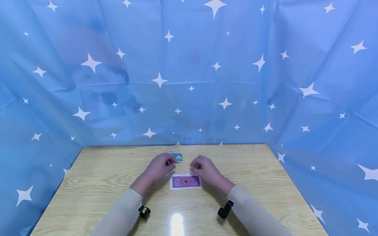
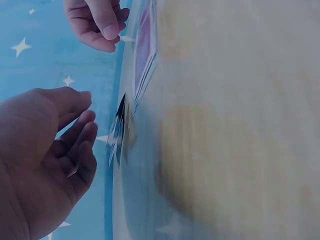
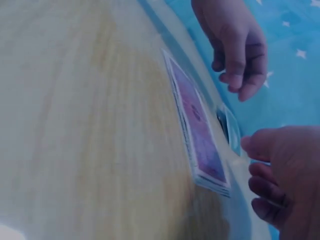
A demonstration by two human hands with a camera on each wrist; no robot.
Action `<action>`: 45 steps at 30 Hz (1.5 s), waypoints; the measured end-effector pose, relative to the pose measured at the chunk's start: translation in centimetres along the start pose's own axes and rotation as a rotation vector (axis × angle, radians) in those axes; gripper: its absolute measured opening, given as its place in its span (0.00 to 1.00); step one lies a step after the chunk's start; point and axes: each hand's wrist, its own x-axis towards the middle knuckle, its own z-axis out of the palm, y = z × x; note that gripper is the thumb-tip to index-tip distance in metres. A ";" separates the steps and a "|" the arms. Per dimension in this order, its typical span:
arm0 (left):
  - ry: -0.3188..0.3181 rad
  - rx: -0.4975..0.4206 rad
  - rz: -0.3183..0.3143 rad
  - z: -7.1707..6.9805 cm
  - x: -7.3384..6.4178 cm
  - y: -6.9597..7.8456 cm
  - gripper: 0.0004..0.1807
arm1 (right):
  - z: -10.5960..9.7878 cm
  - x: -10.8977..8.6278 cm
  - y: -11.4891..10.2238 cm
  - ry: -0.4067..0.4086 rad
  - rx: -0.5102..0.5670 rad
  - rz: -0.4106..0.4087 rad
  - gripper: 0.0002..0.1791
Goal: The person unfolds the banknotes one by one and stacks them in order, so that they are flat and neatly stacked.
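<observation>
A purple-pink banknote (image 1: 186,181) in a clear sleeve lies flat on the table, on top of a small stack whose layered edges show in the right wrist view. Farther back is a small pile of cards with a grey-teal top card (image 1: 178,157); its lower cards look fanned in the left wrist view. My left hand (image 1: 160,166) hovers beside that pile, fingers loosely bent and holding nothing. Above the far right corner of the banknote stack is my right hand (image 1: 205,169), its fingers also loosely bent around empty air.
The wooden table (image 1: 103,196) reaches a blue curtain (image 1: 189,82) with white stars along its back and sides. A bright glare (image 1: 177,224) shines on the wood near the front. Each sleeve carries a small black wrist camera (image 1: 144,212).
</observation>
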 end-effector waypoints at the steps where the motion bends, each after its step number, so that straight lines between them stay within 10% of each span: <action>1: 0.020 -0.002 -0.004 -0.1 0.3 -0.1 0.05 | 0.0 0.4 0.0 0.000 0.006 -0.002 0.05; 9: 0.081 0.028 0.017 -0.4 2.7 -1.1 0.12 | 0.5 3.7 -0.4 -0.019 0.012 -0.019 0.13; 23: 0.007 0.163 0.009 -0.5 4.3 -2.4 0.25 | 1.7 7.6 -0.4 -0.108 -0.109 0.009 0.32; 45: 0.017 0.174 -0.006 0.4 4.4 -3.3 0.26 | 2.4 8.2 -0.4 -0.083 0.033 0.039 0.22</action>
